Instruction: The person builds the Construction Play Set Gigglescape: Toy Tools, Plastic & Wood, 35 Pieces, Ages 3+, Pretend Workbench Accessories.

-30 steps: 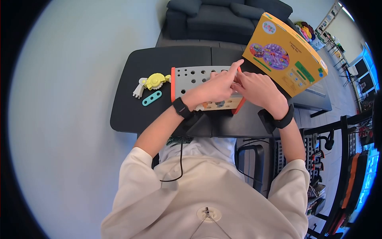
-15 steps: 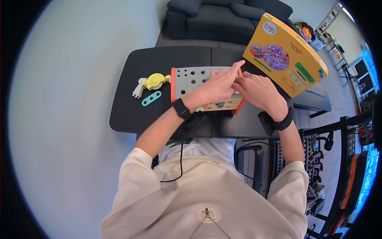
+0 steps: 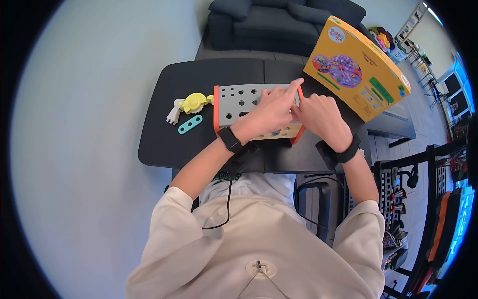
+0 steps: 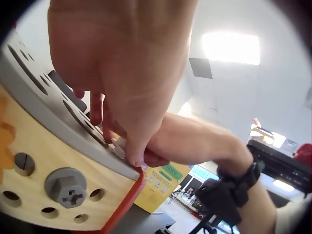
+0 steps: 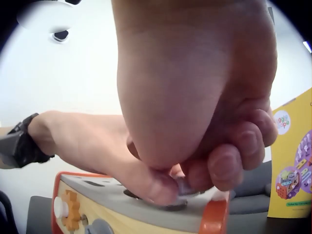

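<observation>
A toy workbench [image 3: 234, 107] with a grey, holed top and red-orange ends stands on the dark table. Both hands meet over its right end. My right hand [image 3: 321, 117] has curled fingers and pinches a small pale grey piece [image 5: 185, 187] between thumb and forefinger, close over the top. From the other side my left hand [image 3: 271, 107] holds the same piece, thumb at the bench edge and forefinger stretched out past it. The piece's kind is mostly hidden by fingers. A grey bolt [image 4: 67, 187] and an orange gear [image 5: 71, 209] sit on the wooden front.
Left of the bench lie a yellow toy saw-like piece [image 3: 195, 102], a white piece [image 3: 174, 111] and a teal strip with holes [image 3: 190, 123]. A yellow play-set box [image 3: 356, 70] stands at the back right. Behind the table [image 3: 164, 139] is a dark sofa [image 3: 279, 27].
My right hand has turned at the wrist, its knuckles now higher and its wrist a little further left. The left hand has shifted only slightly, staying over the bench's right end.
</observation>
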`<state>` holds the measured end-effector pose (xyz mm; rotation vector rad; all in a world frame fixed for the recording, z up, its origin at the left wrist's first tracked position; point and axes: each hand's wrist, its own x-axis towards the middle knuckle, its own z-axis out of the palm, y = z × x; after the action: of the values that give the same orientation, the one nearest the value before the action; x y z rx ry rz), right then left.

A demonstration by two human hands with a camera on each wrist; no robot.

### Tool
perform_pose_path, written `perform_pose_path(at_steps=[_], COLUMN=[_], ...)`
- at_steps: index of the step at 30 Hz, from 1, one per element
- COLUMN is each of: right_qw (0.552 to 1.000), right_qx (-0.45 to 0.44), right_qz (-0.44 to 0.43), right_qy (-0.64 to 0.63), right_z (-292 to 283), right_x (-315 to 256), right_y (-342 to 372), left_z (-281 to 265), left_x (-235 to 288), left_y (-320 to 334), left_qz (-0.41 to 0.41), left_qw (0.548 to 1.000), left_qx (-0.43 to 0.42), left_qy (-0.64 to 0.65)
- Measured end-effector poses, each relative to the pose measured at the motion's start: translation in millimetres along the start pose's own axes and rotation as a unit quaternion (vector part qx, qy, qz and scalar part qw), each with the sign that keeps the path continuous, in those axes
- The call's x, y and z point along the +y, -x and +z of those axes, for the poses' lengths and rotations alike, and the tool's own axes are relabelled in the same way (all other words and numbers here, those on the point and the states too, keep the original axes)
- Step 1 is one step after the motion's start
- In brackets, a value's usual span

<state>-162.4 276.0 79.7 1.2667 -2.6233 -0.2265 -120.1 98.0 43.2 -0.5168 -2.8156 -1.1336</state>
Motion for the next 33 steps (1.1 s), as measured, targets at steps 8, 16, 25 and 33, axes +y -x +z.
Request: perform_pose_path(at_steps=[8,16,25,33], right_qw=[0.986,0.999,0.998,0.998], right_qx=[0.144,-0.049,0.016,-0.032], right_qz=[-0.059,0.017,-0.020,-0.016], right_qy=[-0.063,0.017,-0.063,-0.046], right_z=[10,-4,11,-8], right_x=[3,3,3,1], right_y=[8,-3,-3,8], left_z=[-4,-3,-4,9], left_x=[-3,2,-11,-11], left_y=[4,3,3,5], left_qz=[-0.048,0.006,0.035,0.039], left_qw=[0.998,1.000,0.999,0.999], left_qx=[-0.041,-0.017,-0.002,0.011], left_qy=[0.025,0.014,0.042,0.000])
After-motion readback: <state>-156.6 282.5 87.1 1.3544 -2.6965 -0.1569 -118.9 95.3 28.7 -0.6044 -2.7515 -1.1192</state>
